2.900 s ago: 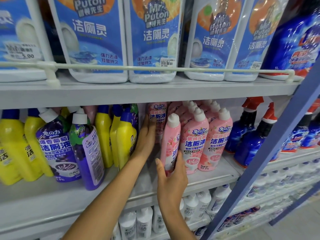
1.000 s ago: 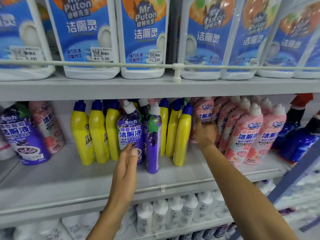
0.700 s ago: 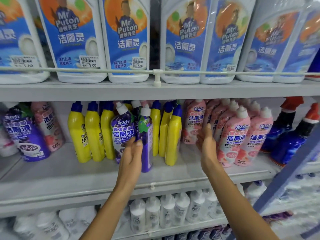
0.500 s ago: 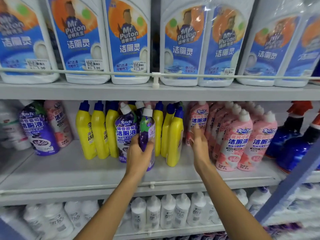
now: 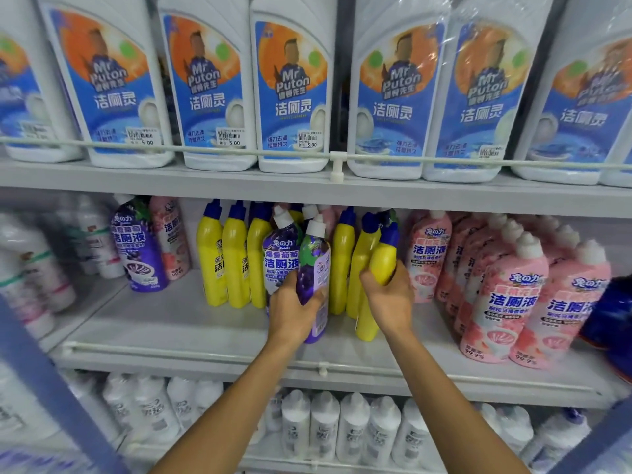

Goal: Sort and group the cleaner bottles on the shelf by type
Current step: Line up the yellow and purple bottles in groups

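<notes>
On the middle shelf my left hand grips a purple bottle with a white cap, which stands at the shelf front beside a second purple bottle. My right hand grips a yellow bottle with a blue cap, tilted left at the right end of the yellow group. More yellow bottles stand left of the purple pair. Pink bottles fill the right side. One purple bottle and one pink bottle stand apart at the far left.
Large white Mr Puton bottles line the upper shelf behind a guard rail. White bottles fill the lower shelf. Dark blue spray bottles sit at the far right. A blue upright post crosses the lower left.
My left hand closed round the front purple bottle. My right hand left the pink bottles, moved left and took hold of the rightmost yellow bottle, which now leans left.
</notes>
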A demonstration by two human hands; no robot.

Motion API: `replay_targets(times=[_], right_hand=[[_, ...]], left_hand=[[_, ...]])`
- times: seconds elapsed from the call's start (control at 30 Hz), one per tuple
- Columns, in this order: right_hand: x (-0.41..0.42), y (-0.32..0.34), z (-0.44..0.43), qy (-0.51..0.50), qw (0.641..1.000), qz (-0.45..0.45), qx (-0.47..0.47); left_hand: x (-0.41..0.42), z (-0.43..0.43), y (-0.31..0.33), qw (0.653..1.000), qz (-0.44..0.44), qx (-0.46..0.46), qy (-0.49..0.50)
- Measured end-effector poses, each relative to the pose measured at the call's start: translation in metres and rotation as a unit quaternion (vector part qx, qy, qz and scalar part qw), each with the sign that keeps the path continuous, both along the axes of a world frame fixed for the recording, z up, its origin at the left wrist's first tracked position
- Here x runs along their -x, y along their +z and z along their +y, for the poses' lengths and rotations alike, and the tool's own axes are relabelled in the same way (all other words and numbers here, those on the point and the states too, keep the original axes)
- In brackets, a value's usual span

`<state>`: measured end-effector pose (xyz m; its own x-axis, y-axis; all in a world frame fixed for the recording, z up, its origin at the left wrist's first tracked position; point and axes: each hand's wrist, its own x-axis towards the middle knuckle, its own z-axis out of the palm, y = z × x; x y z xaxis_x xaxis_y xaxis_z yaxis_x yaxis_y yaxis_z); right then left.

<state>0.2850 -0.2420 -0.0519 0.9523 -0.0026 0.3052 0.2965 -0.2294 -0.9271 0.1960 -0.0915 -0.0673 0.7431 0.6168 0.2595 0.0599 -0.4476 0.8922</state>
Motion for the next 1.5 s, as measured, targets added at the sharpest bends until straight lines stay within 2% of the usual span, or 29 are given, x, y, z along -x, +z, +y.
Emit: replay_targets(times=[0.27, 0.57, 0.67, 0.8, 0.9, 1.0, 1.07, 1.17, 1.33, 1.5], right_hand=[[0.004, 0.001, 0.007, 0.026, 0.999, -0.008, 0.043], [0.003, 0.007, -0.007, 0.033, 0.997, -0.008, 0.068], [0.004, 0.005, -0.005, 0.028, 0.997, -0.018, 0.065], [0.005, 0.003, -0.003, 0.021, 0.997, -0.038, 0.066], [0.005, 0.002, -0.003, 0.019, 0.996, -0.05, 0.069], [0.007, 0.003, -0.002, 0.015, 0.996, -0.048, 0.072], [0.008, 0.004, -0.001, 0.014, 0.996, -0.043, 0.073], [0.01, 0.005, -0.001, 0.01, 0.997, -0.031, 0.074], [0.011, 0.007, -0.001, 0.001, 0.996, -0.024, 0.082], [0.011, 0.005, -0.002, -0.001, 0.996, -0.008, 0.091]], left_hand=[[-0.002, -0.005, 0.007, 0.999, -0.002, 0.007, -0.033], [-0.012, -0.009, 0.004, 0.997, -0.012, -0.073, -0.001], [-0.009, -0.002, 0.001, 0.999, -0.014, -0.05, -0.018], [0.005, 0.015, 0.004, 0.996, -0.048, 0.044, -0.054], [0.017, 0.044, 0.015, 0.988, -0.129, 0.072, 0.035], [0.02, 0.083, 0.025, 0.969, -0.191, 0.007, 0.16], [0.016, 0.105, 0.037, 0.958, -0.179, -0.033, 0.224], [0.006, 0.139, 0.05, 0.959, -0.099, 0.006, 0.264], [-0.007, 0.19, 0.019, 0.985, -0.001, 0.02, 0.173], [0.014, 0.192, 0.019, 0.994, -0.003, -0.012, 0.113]])
